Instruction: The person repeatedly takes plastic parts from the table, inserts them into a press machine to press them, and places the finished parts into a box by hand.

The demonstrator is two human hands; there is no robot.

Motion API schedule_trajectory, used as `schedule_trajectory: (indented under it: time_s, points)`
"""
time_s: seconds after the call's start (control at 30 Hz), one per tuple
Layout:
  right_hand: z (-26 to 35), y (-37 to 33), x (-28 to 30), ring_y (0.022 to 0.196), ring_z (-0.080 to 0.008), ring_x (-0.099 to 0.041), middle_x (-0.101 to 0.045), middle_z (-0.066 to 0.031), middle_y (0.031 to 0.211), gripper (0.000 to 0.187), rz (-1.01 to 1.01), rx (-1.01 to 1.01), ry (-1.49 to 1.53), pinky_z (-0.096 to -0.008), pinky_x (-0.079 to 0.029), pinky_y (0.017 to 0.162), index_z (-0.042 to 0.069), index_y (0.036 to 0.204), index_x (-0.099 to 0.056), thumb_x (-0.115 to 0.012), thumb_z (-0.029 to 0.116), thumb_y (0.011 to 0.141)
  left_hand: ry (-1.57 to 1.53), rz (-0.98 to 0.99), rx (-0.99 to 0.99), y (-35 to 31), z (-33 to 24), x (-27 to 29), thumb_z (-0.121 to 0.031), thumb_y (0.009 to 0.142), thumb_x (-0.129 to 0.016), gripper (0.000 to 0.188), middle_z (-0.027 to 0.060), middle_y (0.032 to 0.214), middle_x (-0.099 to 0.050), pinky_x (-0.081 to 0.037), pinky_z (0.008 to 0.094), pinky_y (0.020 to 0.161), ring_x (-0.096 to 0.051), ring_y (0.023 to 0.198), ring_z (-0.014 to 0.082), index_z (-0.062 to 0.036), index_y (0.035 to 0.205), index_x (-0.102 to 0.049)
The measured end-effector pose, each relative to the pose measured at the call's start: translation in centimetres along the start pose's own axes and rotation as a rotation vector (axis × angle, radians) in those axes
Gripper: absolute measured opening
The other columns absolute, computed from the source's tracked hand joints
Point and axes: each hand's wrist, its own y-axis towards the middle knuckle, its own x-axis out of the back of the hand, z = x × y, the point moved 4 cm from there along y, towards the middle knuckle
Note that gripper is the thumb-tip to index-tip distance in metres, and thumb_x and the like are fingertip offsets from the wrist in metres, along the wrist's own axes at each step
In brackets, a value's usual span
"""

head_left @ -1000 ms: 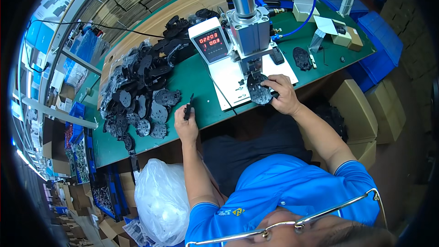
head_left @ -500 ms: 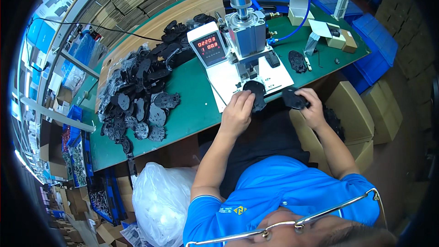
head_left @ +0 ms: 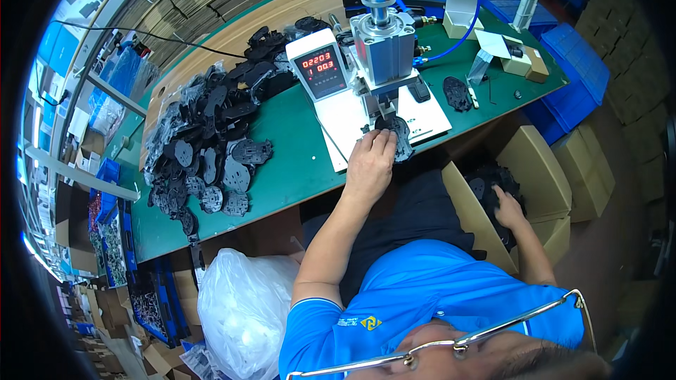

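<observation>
My left hand [head_left: 371,162] is closed on the near edge of a black plastic shell [head_left: 403,144], flat and rounded like a mouse base. The shell lies on the white plate [head_left: 426,121] under the head of a bench press [head_left: 384,46]. Down in an open cardboard box [head_left: 533,162] at the right, my right hand [head_left: 508,209] has its index finger stretched out, with no part seen in its grip. Black plastic parts [head_left: 486,184] fill the box around its fingertips.
A large heap of black shells [head_left: 211,127] covers the left of the green table [head_left: 296,162]. The press carries a display box [head_left: 320,67]. Another black shell [head_left: 458,93] and small cartons [head_left: 517,60] sit at right. A white plastic bag [head_left: 246,309] stands below the table's front edge.
My right hand has moved from beside the press down into the cardboard box, and the black shell it held has left its grip. My left hand and its shell have shifted slightly under the press.
</observation>
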Motion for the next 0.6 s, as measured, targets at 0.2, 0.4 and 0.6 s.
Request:
schedule_trajectory:
  time_s: [0.2, 0.4, 0.6]
  points:
    - [21.1, 2.5, 9.3, 0.121, -0.0431, -0.074, -0.072, -0.0222, 0.129, 0.062, -0.291, 0.553, 0.409, -0.0523, -0.060, 0.107, 0.008, 0.159, -0.064, -0.074, 0.006, 0.097, 0.001, -0.016, 0.025, -0.5, 0.0, -0.1, 0.003, 0.087, -0.075, 0.047, 0.0168, 0.134, -0.079, -0.064, 0.0483, 0.102, -0.074, 0.124, 0.0374, 0.0022, 0.135, -0.078]
    - [31.6, 5.0, 12.5, 0.126, -0.0432, -0.070, -0.072, -0.0210, 0.134, 0.062, -0.475, 0.969, 0.330, -0.0523, -0.057, 0.111, 0.006, 0.151, -0.070, -0.077, 0.005, 0.090, -0.011, 0.006, 0.050, -0.3, -0.3, -0.1, 0.003, 0.087, -0.074, 0.050, 0.0162, 0.136, -0.078, -0.062, 0.0498, 0.105, -0.074, 0.127, 0.0367, 0.0009, 0.138, -0.077]
    - [33.2, 8.3, 9.0, 0.127, -0.0458, -0.068, -0.072, -0.0225, 0.137, 0.062, -0.546, 0.992, 0.379, -0.0539, -0.055, 0.114, 0.008, 0.139, -0.080, -0.072, 0.003, 0.077, -0.050, 0.030, 0.126, -1.9, 0.2, -0.2, 0.004, 0.085, -0.072, 0.059, 0.0190, 0.145, -0.075, -0.058, 0.0512, 0.114, -0.071, 0.137, 0.0389, 0.0029, 0.144, -0.073]
